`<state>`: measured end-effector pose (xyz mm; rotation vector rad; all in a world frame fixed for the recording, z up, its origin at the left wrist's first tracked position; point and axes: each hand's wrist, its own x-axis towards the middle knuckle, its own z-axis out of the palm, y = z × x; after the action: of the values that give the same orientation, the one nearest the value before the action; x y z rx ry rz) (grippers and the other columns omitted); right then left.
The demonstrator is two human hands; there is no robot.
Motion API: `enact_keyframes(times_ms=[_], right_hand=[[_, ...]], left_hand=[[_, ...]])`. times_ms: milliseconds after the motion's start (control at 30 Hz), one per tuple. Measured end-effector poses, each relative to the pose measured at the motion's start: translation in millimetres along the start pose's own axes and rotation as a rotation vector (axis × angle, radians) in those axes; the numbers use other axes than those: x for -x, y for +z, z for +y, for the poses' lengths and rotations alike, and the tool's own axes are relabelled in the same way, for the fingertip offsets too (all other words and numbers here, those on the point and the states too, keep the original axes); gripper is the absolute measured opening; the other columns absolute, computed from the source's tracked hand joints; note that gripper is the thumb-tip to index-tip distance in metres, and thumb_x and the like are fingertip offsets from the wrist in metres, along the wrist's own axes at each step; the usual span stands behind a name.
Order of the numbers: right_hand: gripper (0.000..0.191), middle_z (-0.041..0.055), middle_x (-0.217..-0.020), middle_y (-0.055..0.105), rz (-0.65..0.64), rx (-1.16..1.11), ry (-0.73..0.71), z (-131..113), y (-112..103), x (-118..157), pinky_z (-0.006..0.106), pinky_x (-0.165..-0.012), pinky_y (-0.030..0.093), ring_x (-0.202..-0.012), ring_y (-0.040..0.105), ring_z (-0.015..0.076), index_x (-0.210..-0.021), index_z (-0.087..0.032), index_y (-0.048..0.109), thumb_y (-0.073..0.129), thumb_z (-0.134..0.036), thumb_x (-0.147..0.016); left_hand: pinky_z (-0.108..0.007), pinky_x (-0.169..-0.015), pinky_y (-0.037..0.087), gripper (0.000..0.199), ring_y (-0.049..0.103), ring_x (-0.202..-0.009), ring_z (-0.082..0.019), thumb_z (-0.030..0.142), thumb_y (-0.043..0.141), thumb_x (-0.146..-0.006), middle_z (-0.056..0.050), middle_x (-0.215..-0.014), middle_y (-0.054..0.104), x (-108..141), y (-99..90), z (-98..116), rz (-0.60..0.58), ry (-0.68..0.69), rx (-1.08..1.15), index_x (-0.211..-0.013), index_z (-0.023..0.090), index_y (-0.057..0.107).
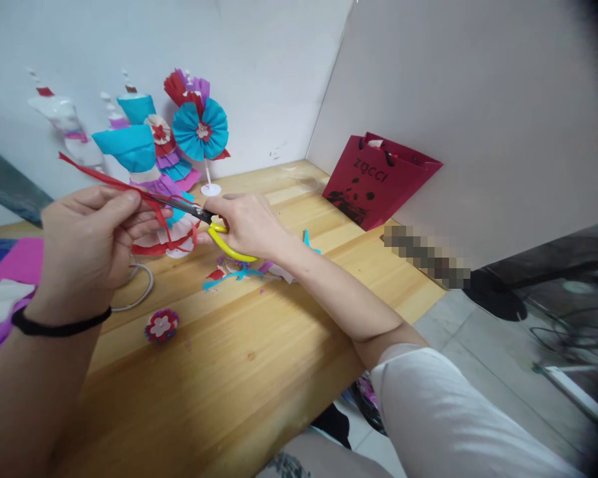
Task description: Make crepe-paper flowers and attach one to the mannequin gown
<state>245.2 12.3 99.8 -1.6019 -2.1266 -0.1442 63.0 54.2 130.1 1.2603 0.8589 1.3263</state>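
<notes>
My left hand (102, 226) pinches a narrow red strip (87, 172), thin like crepe paper, between thumb and fingers; one end sticks out to the upper left. My right hand (252, 226) grips yellow-handled scissors (232, 251), whose dark blades point left and lie along the strip beside my left fingertips. Whether the blades are parted is hard to make out. Thin red pieces dangle below the blades. Just behind my hands stand small mannequins dressed in blue, purple and red paper, one with a blue pleated rosette (200, 129). A small red and purple paper flower (162, 326) lies nearer me.
Colored scraps (242, 273) lie on the wooden table (259, 358) below the scissors. A white ring (147, 292) sits by my left wrist, with folded colored sheets (17, 269) at far left. A red paper bag (379, 179) leans by the right wall.
</notes>
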Motion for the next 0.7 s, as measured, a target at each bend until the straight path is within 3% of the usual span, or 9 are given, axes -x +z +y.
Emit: enact_keyframes(times_ms=[300,433,700], right_hand=[[0.038,0.007,-0.086,0.069,-0.012,0.007,0.031,-3.7,0.6,1.9,0.03,-0.06,0.021,-0.07,0.055,0.0199,-0.102,-0.019,0.067,0.052,-0.053,-0.093],[0.036,0.0088,-0.083,0.067,-0.006,0.009,0.046,-5.8,1.3,1.8,0.031,-0.059,0.023,-0.066,0.054,0.0208,-0.101,-0.019,0.067,0.053,-0.051,-0.091],[0.039,0.0083,-0.076,0.064,-0.007,0.098,0.039,-6.9,7.7,0.6,0.03,-0.06,0.023,-0.063,0.053,0.0205,-0.096,-0.018,0.069,0.05,-0.051,-0.091]], left_hand=[[-0.019,-0.05,0.055,0.013,0.064,-0.047,-0.01,0.007,0.065,-0.077,-0.002,-0.058,0.069,-4.2,-1.1,-9.9,-0.005,-0.105,0.097,-0.065,0.012,0.065],[-0.023,-0.057,0.058,0.008,0.069,-0.054,-0.014,0.02,0.071,-0.072,-0.003,-0.064,0.071,-7.2,-7.5,-19.0,-0.095,-0.116,0.105,-0.075,0.013,0.067],[-0.024,-0.059,0.058,0.017,0.072,-0.064,-0.017,0.025,0.075,-0.068,-0.007,-0.073,0.074,-6.0,-9.3,-20.0,-0.107,-0.16,0.134,-0.076,0.013,0.065]])
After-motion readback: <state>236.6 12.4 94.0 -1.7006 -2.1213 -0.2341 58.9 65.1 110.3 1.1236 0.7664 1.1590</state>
